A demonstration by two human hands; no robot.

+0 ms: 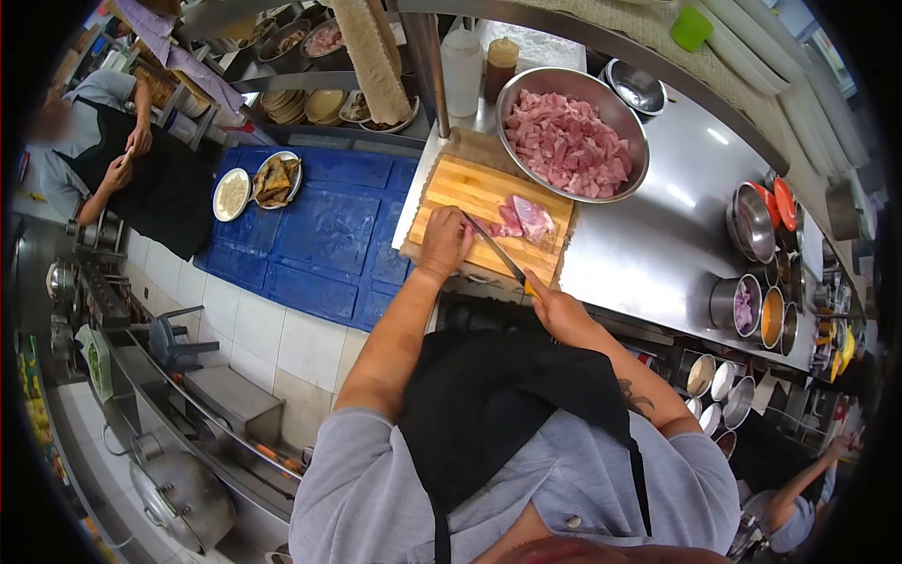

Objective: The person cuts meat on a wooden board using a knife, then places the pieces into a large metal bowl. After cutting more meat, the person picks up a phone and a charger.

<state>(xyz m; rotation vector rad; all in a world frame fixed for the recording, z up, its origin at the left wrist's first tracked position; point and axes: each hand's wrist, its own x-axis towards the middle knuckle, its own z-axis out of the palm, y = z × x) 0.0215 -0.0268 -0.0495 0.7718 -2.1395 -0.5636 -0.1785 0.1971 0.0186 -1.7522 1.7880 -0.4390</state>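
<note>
My right hand (562, 312) is closed round the yellow handle of a kitchen knife (503, 256). Its blade slants up and left across the wooden cutting board (451, 180), with the tip beside my left hand (445, 242). The fingers of that left hand are curled down on the left part of the board; what lies under them is hidden. Just right of the blade is a piece of raw pink meat (529, 219), with smaller cut bits near the knife. Behind the board stands a large steel bowl (641, 162) heaped with raw meat chunks (568, 141).
A steel counter (648, 254) extends right, with metal bowls (752, 223) and pots (736, 305). Squeeze bottles (461, 70) stand behind the board. On the blue table (319, 221) at left are two plates of food. One person (113, 160) stands at left, another (789, 498) at lower right.
</note>
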